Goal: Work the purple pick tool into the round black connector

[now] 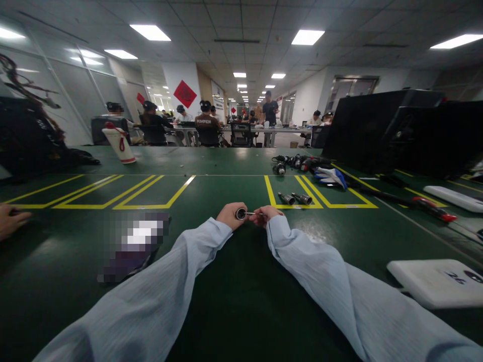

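My left hand (228,215) is closed around a small round metal connector (240,214) whose open end faces me. A thin metal shaft (250,213) runs from the fingers of my right hand (266,214) to the side of that connector; its handle is hidden in the closed fingers, so I cannot tell the tool's kind. Both hands are held above the green table (241,301). Further right, a metal connector (288,199) lies beside a similar second connector (304,199) within a yellow-taped box.
Beyond the connectors are a pile of black cabled parts (298,162) and a white-and-blue glove (330,177). A red-black tool (433,208) and a white flat case (437,281) lie right. Left are a purple packet (128,256), a cup (118,145) and another person's hand (13,220).
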Demonstrator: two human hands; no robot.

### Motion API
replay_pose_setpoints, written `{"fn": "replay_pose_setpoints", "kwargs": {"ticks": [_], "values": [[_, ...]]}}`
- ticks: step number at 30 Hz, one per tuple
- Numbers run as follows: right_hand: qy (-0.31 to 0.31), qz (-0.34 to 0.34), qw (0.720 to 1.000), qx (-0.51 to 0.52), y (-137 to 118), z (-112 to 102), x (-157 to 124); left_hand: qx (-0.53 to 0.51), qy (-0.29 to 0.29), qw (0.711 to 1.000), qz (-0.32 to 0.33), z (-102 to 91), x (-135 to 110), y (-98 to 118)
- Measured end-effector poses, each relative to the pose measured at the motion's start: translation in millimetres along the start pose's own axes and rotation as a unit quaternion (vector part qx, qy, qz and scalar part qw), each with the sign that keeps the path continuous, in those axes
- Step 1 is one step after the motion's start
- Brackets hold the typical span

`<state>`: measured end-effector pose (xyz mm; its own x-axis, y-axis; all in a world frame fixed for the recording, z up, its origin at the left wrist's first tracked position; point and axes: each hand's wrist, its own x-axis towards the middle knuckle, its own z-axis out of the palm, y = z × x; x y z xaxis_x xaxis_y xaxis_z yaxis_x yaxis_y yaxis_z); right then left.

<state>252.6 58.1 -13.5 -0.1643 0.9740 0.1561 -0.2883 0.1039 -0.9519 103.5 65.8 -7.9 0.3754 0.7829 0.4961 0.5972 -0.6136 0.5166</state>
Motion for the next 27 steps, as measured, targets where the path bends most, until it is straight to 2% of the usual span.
{"fn": "replay_pose_setpoints", "kwargs": {"ticks": [3,6,8,10,13,16,22,27], "values": [[0.016,-0.021,1.0,-0.008,-3.1,1.8,-11.5,0.003,-0.004,1.0,0.002,0.1,0.0,-0.3],[0.052,-0.112,0.985,-0.118,-6.9,7.4,-21.1,0.008,-0.01,1.0,0.005,-0.1,-0.1,-0.6],[0.071,-0.145,0.972,-0.172,-9.0,10.8,-23.7,0.013,-0.015,1.0,0.007,-0.5,-0.2,-0.8],[0.068,-0.119,0.979,-0.149,-11.3,11.8,-23.6,0.019,-0.021,1.0,0.009,-0.9,-0.4,-0.7],[0.051,-0.041,0.996,-0.053,-15.6,8.9,-21.0,0.028,-0.03,0.999,0.011,-1.4,-0.5,-0.4],[0.048,-0.006,0.999,-0.013,-18.7,5.6,-19.2,0.036,-0.033,0.999,0.009,-1.3,-0.5,-0.3],[0.059,-0.017,0.998,-0.011,-15.5,9.5,-20.8,0.037,-0.014,0.999,-0.005,-0.3,-0.1,-1.5],[0.074,-0.094,0.988,-0.095,-9.5,12.6,-22.5,0.031,-0.01,0.999,-0.005,-0.9,0.0,-2.0]]}}
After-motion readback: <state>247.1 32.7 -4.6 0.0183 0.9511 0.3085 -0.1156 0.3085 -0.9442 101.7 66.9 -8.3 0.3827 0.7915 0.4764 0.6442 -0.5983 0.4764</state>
